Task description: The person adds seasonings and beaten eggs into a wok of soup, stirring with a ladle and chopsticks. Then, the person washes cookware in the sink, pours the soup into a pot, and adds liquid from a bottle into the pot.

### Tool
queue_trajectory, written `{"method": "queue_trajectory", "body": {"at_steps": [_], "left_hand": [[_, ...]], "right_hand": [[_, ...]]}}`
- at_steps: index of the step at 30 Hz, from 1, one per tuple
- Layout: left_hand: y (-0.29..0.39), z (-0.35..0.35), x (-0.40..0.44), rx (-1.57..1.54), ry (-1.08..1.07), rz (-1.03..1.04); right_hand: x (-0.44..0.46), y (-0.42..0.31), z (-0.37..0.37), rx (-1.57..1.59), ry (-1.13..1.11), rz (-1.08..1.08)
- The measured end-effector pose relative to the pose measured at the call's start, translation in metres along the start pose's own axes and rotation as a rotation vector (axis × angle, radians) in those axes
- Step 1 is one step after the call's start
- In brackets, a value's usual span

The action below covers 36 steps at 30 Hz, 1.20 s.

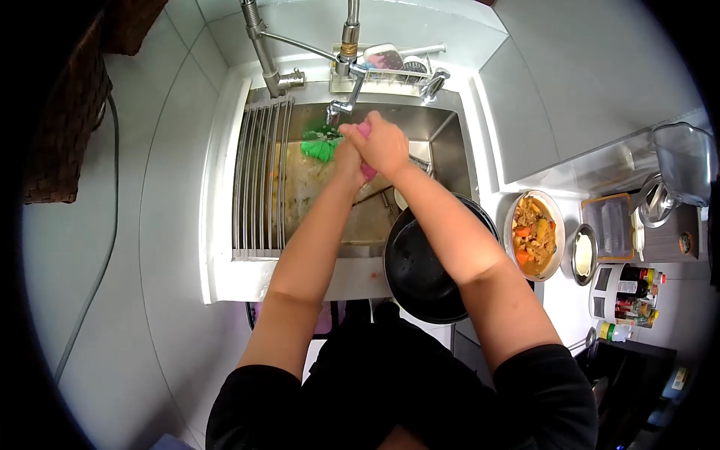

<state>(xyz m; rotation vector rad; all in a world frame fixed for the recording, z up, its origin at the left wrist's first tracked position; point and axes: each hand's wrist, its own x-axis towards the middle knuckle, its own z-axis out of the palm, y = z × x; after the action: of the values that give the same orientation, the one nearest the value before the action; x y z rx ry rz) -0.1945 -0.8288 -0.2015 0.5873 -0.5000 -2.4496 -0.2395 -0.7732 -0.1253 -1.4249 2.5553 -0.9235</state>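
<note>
Two hands (386,146), fingers (352,134) around pink cloth (367,172)

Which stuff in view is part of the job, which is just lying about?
Job, likely:
- left hand and right hand, both gripping the pink item
- sink
- possibly green item, black pan

Lying about, apparently:
- food bowl
- bottles
- wicker basket

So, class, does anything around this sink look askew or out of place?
Yes: the black pan straddles the front edge of the sink, appearing to jut past the counter, which looks precarious.
</note>
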Motion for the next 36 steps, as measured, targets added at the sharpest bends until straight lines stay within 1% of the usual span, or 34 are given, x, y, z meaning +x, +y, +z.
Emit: {"method": "queue_trajectory", "body": {"at_steps": [1,4,8,11,13,14,16,17,19,20,21,22,23,24,25,26,28,29,30,31,32,33,34,35,36], "left_hand": [[-0.002,0.003,0.002,-0.034,0.007,-0.015],[0.001,0.023,-0.009,0.048,0.068,-0.022],[-0.009,0.024,0.004,0.008,0.069,-0.006],[-0.012,0.024,0.009,0.048,0.072,0.008],[-0.01,0.022,0.009,0.212,0.064,-0.012],[-0.011,0.02,0.007,0.212,0.062,-0.013],[-0.01,0.021,0.008,0.397,0.11,0.021],[-0.005,0.019,0.007,0.399,0.097,0.027],[0.011,0.008,-0.008,0.32,-0.053,-0.132],[0.018,0.005,-0.017,0.322,-0.056,-0.125],[0.026,0.006,-0.028,0.449,-0.04,-0.065],[0.033,0.005,-0.037,0.576,-0.025,-0.005],[0.039,0.001,-0.042,0.575,-0.028,0.0],[0.046,-0.004,-0.046,0.625,-0.056,0.034],[0.051,-0.007,-0.048,0.673,-0.083,0.07],[0.053,-0.009,-0.051,0.669,-0.083,0.07],[0.057,-0.012,-0.056,0.899,-0.078,0.062],[0.058,-0.018,-0.052,0.899,-0.085,0.065],[0.055,-0.029,-0.046,1.166,-0.074,0.267],[0.053,-0.032,-0.047,1.427,-0.055,0.471],[0.051,-0.036,-0.047,1.426,-0.049,0.469],[0.048,-0.034,-0.051,1.097,-0.029,0.362],[0.044,-0.03,-0.055,0.768,-0.012,0.253],[0.037,-0.024,-0.059,0.437,0.002,0.142],[0.029,-0.017,-0.062,0.106,0.016,0.026]], "right_hand": [[0.002,0.002,-0.001,-0.079,-0.028,0.025],[0.009,0.013,0.004,-0.035,-0.029,0.1],[0.016,0.022,0.007,-0.042,0.034,0.106],[0.017,0.023,0.002,-0.049,0.03,0.174],[0.015,0.024,0.001,0.01,0.038,0.267],[0.016,0.032,0.007,0.009,0.04,0.268],[0.023,0.048,0.015,0.003,-0.089,0.196],[0.027,0.054,0.01,0.0,-0.076,0.192],[0.021,0.059,-0.014,0.225,-0.205,0.249],[0.021,0.071,-0.016,0.225,-0.201,0.241],[0.021,0.092,-0.013,-0.01,-0.051,0.147],[0.021,0.099,-0.027,-0.015,0.032,0.062],[0.021,0.106,-0.041,-0.028,0.115,-0.023],[0.021,0.098,-0.066,0.187,0.128,-0.101],[0.019,0.094,-0.074,0.429,0.09,0.133],[0.018,0.093,-0.078,0.426,0.089,0.131],[0.014,0.092,-0.083,0.321,0.106,0.142],[0.014,0.092,-0.086,0.419,0.073,0.216],[0.013,0.084,-0.089,0.416,0.076,0.213],[0.008,0.067,-0.093,0.642,0.052,0.298],[0.001,0.05,-0.096,0.87,0.025,0.383],[-0.008,0.033,-0.1,1.018,-0.131,0.381],[-0.022,0.007,-0.106,0.952,-0.185,0.28],[-0.039,-0.01,-0.096,0.986,-0.197,0.133],[-0.057,-0.032,-0.095,0.894,-0.401,0.084]]}}
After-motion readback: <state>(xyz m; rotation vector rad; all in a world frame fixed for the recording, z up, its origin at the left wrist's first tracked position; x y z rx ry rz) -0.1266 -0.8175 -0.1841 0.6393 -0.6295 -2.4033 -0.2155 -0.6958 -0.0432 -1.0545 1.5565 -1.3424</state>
